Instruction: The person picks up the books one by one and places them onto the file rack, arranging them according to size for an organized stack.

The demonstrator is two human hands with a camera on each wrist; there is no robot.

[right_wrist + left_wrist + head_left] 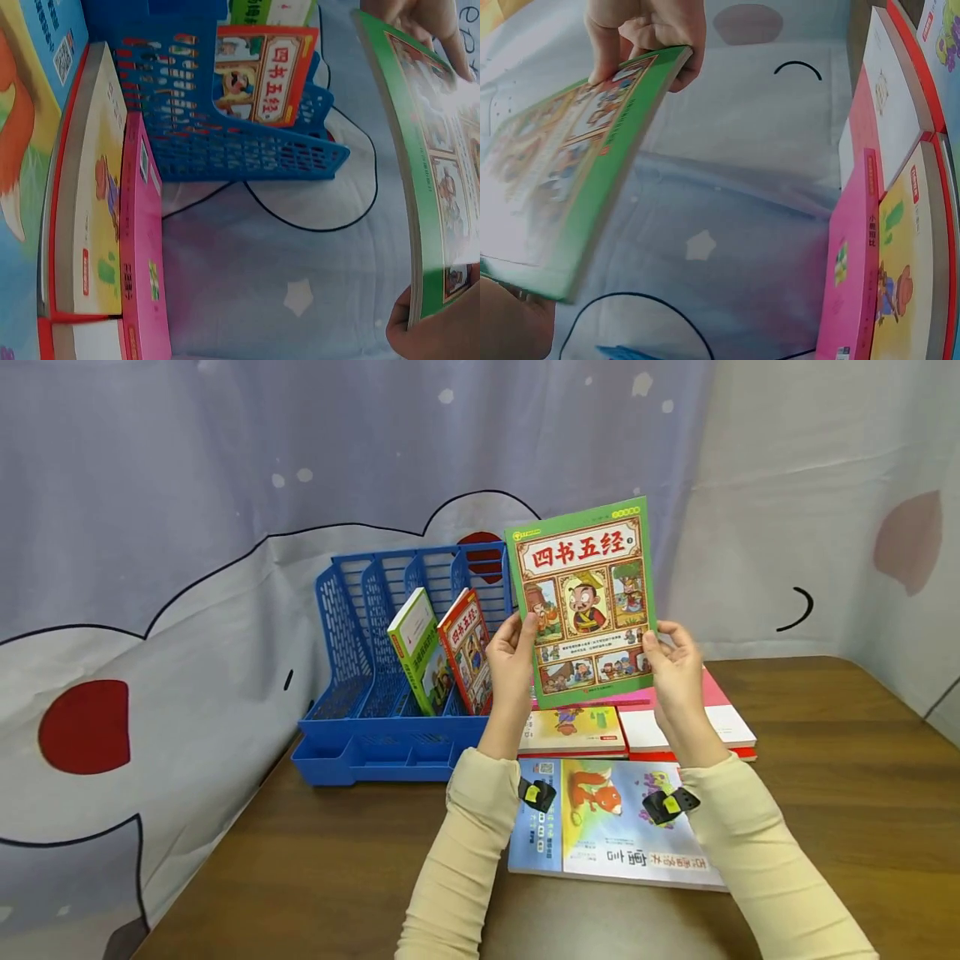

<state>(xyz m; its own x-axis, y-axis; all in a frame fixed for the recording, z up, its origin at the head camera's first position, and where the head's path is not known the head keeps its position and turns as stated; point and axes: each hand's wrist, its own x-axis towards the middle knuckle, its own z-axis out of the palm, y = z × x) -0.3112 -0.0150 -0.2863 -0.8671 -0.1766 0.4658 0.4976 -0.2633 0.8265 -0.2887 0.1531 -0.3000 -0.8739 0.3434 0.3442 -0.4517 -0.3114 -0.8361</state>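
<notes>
Both hands hold up a green-bordered book, its cartoon cover facing me. My left hand grips its lower left edge, with the thumb on the cover. On the lower right edge, my right hand pinches it the same way. Behind and left of the book stands a blue file rack with several slots. A green book and a red book lean in two of them. In the right wrist view, the held book is seen from its edge, apart from the rack.
On the wooden table, a large picture book with a squirrel lies flat below my wrists. Behind it lie a yellow book, a pink and white book and a bright pink book. A patterned curtain hangs behind.
</notes>
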